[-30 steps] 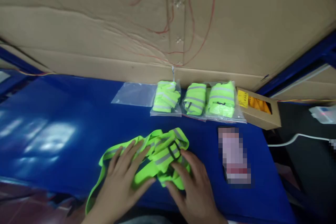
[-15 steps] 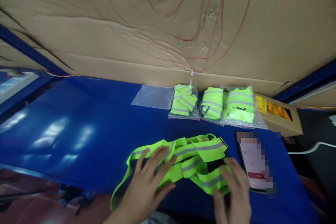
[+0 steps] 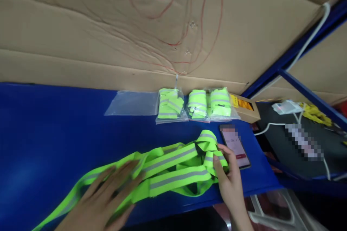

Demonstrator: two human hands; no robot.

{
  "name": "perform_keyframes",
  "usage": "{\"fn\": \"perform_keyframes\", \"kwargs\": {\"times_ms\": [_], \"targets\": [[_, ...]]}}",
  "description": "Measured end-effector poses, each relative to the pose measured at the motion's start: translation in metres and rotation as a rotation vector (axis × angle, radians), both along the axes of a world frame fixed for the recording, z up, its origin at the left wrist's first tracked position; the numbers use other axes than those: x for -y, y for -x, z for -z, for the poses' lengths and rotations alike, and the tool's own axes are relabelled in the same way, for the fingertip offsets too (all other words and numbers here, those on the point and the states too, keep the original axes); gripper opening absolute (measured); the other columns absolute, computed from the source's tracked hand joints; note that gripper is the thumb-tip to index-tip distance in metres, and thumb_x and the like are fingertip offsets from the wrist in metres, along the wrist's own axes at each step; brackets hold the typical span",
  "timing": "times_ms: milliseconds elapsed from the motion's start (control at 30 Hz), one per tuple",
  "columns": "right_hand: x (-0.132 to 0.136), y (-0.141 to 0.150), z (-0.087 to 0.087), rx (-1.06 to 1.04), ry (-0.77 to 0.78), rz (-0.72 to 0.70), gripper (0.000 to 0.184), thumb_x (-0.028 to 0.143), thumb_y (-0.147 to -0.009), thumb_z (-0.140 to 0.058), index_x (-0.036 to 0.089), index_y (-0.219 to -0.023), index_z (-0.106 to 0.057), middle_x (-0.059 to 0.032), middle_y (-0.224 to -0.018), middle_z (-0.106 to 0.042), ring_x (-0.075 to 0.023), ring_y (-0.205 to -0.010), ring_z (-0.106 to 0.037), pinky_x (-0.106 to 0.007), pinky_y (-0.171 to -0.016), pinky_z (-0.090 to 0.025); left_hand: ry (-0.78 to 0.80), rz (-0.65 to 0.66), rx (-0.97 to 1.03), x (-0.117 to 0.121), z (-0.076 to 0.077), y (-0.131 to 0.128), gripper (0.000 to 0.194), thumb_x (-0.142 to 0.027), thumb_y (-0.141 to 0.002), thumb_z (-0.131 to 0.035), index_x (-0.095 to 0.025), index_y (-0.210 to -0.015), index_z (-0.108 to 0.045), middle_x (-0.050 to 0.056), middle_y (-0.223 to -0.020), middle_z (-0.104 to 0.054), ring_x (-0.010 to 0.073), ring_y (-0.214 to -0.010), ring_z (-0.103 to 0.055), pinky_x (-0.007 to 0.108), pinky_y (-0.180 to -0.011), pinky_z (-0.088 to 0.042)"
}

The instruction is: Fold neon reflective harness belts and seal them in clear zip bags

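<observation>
A neon-green reflective strap belt [image 3: 173,180] with grey stripes lies in loose folds along the front of the blue table, its long end trailing to the lower left. My left hand [image 3: 105,195] rests over the left part of the folds, fingers stretched out and slightly blurred. At the right end, my right hand [image 3: 230,173] grips the strap's bunched loops between thumb and fingers. Black buckle parts show dimly among the folds there. Behind it, against the cardboard, stand clear bags of folded green straps: a left bag [image 3: 170,104], a middle bag [image 3: 197,104] and a right bag [image 3: 221,103].
An unfilled clear bag [image 3: 132,103] lies left of the packed ones. A phone [image 3: 242,155] sits just right of my right hand. Behind it is a cardboard box [image 3: 253,115] with orange contents. Further right, a black surface [image 3: 276,144] carries cables and yellow material.
The view has swung right. My hands are farther apart, and the strap is drawn out longer to the left. My right hand has closed on the folds at the right end.
</observation>
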State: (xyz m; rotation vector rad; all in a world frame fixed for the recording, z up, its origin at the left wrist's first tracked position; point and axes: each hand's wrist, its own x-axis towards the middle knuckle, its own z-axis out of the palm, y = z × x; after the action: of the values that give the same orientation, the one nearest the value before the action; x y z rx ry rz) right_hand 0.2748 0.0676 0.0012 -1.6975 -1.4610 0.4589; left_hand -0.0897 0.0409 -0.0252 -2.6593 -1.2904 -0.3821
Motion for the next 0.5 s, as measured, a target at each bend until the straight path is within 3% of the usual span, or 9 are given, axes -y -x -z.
{"fn": "perform_keyframes", "kwargs": {"times_ms": [100,167,233,333,400,500], "targets": [[0.012,0.004,-0.002,0.178,-0.085,0.049,0.033,0.033,-0.103,-0.052,0.025,-0.135,-0.057,-0.0131,-0.140,-0.056,-0.0291,-0.134,-0.054,-0.049,-0.107,-0.050,0.016,-0.052,0.157,-0.001,0.002,0.010,0.074,-0.036,-0.088,-0.048,-0.045,-0.160,-0.032,-0.010,-0.167,-0.035,0.0313,-0.144,-0.049,0.047,-0.132,-0.015],[0.022,0.016,-0.007,0.275,-0.165,0.044,0.034,0.028,-0.104,-0.048,0.026,-0.137,-0.056,-0.0133,-0.145,-0.050,-0.0292,-0.140,-0.049,-0.051,-0.112,-0.046,0.001,-0.105,0.299,-0.001,-0.003,-0.003,0.078,-0.034,-0.087,-0.048,-0.048,-0.161,-0.026,-0.012,-0.169,-0.029,0.0347,-0.148,-0.043,0.055,-0.131,-0.019],[0.029,0.031,-0.015,0.344,-0.187,-0.091,0.040,0.029,-0.104,-0.050,0.028,-0.144,-0.051,-0.0128,-0.151,-0.046,-0.0293,-0.145,-0.044,-0.051,-0.114,-0.045,-0.030,-0.089,0.399,-0.001,-0.009,-0.028,0.081,-0.033,-0.087,-0.051,-0.046,-0.162,-0.022,-0.008,-0.170,-0.025,0.0335,-0.150,-0.039,0.058,-0.127,-0.027],[0.027,0.049,-0.019,0.517,-0.065,-0.342,0.059,0.045,-0.099,-0.062,0.029,-0.152,-0.044,-0.0132,-0.161,-0.039,-0.0349,-0.151,-0.035,-0.058,-0.117,-0.040,-0.055,-0.018,0.266,-0.009,-0.010,-0.062,0.081,-0.036,-0.091,-0.058,-0.038,-0.164,-0.023,0.003,-0.171,-0.025,0.0337,-0.151,-0.039,0.058,-0.127,-0.023],[0.019,0.051,-0.015,0.598,0.036,-0.363,0.065,0.049,-0.096,-0.065,0.028,-0.153,-0.044,-0.0150,-0.162,-0.039,-0.0379,-0.150,-0.037,-0.061,-0.115,-0.040,-0.060,-0.090,0.211,-0.020,-0.004,-0.072,0.079,-0.050,-0.093,-0.058,-0.031,-0.163,-0.028,0.010,-0.169,-0.030,0.0407,-0.150,-0.037,0.065,-0.124,-0.019],[0.005,0.043,-0.005,0.577,0.103,-0.261,0.054,0.038,-0.099,-0.062,0.028,-0.150,-0.047,-0.0144,-0.151,-0.051,-0.0344,-0.134,-0.053,-0.054,-0.104,-0.050,-0.025,-0.171,0.187,-0.032,0.006,-0.069,0.077,-0.062,-0.095,-0.051,-0.029,-0.162,-0.032,0.011,-0.164,-0.040,0.0443,-0.144,-0.043,0.068,-0.120,-0.021]]}}
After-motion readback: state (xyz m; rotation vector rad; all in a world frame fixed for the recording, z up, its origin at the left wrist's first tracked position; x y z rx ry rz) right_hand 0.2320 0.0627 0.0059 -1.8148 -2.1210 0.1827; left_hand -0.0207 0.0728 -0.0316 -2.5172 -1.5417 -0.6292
